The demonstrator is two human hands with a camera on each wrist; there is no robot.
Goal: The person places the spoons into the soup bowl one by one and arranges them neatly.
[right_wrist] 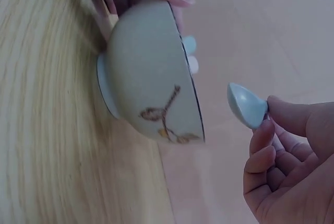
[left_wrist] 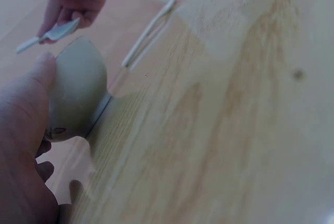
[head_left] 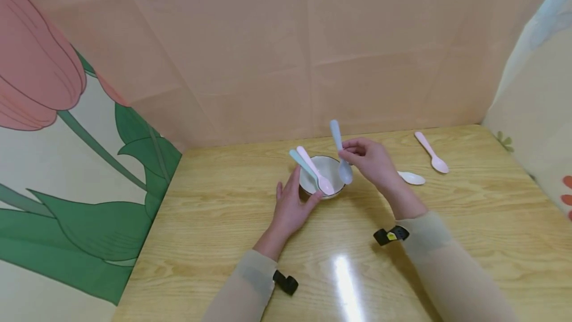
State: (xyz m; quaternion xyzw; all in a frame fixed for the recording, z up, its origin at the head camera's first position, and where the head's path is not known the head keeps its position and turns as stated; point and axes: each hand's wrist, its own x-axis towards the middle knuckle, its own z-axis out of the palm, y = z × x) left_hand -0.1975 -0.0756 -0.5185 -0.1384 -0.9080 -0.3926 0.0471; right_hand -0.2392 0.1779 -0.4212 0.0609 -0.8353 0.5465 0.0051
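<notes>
The left grip (head_left: 290, 207) holds the bowl (head_left: 329, 167) with its thumb by the rim. If it pushes too hard there, the bowl might tip over on the counter (head_left: 214, 242). The pink spoon (head_left: 315, 168) and green spoon (head_left: 306, 164) lean in the bowl with their handles poking out, so a bump could flip them out.

The right grip (head_left: 366, 160) pinches the light blue spoon (head_left: 345, 172) just past the bowl's right rim, not touching it. The pinch looks small, so the spoon could slip or clink on the rim. Farther right, the white spoon (head_left: 412, 178) lies close by that arm and might get knocked. The other pink spoon (head_left: 431, 151) is farther off and looks safe.

The near black wrist gadget (head_left: 392, 235) has a yellow patch, too small to read. The bowl has a painted twig (right_wrist: 167, 112). I can't read any words or brand names.
</notes>
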